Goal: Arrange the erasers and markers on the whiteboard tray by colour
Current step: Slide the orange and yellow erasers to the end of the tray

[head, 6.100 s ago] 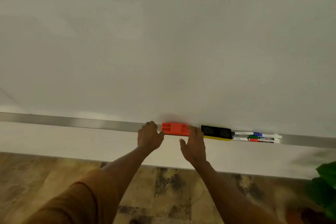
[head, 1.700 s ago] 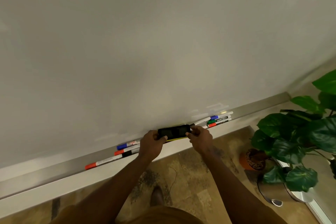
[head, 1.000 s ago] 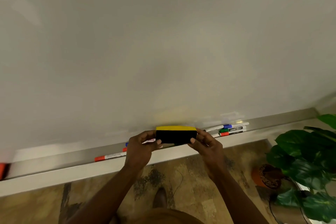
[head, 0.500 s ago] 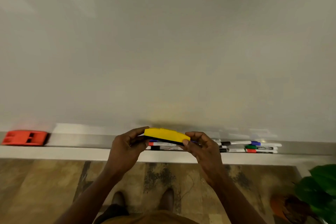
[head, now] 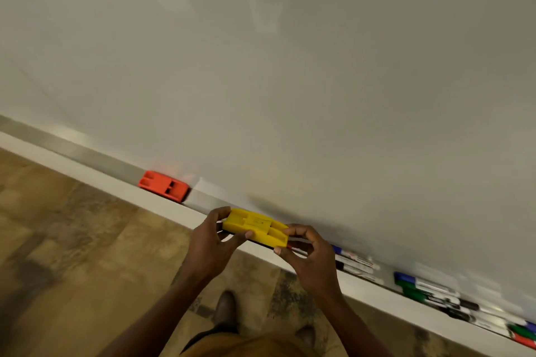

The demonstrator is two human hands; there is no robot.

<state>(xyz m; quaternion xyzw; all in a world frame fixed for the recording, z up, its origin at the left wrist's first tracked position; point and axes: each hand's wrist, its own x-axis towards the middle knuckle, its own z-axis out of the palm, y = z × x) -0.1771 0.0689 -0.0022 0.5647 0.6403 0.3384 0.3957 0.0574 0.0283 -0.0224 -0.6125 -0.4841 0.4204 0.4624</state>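
Note:
A yellow eraser [head: 256, 226] is held yellow side up just above the whiteboard tray [head: 95, 155], my left hand [head: 210, 243] gripping its left end and my right hand [head: 309, 258] its right end. A red eraser [head: 164, 185] lies on the tray to the left, apart from my hands. Right of my right hand, a group of markers [head: 355, 264] lies on the tray, with blue and black caps showing. Further right lies a second group of markers [head: 429, 294] with blue, green and black caps. More markers [head: 523, 333] show at the frame's right edge.
The whiteboard [head: 290, 66] fills the upper frame. Below the tray is a brown patterned floor [head: 72, 255], and my shoes [head: 226, 307] show between my forearms.
The view has tilted and swung so the tray slopes down to the right. Both hands have carried the yellow eraser leftwards along the tray, closer to the red eraser, its yellow side now facing up.

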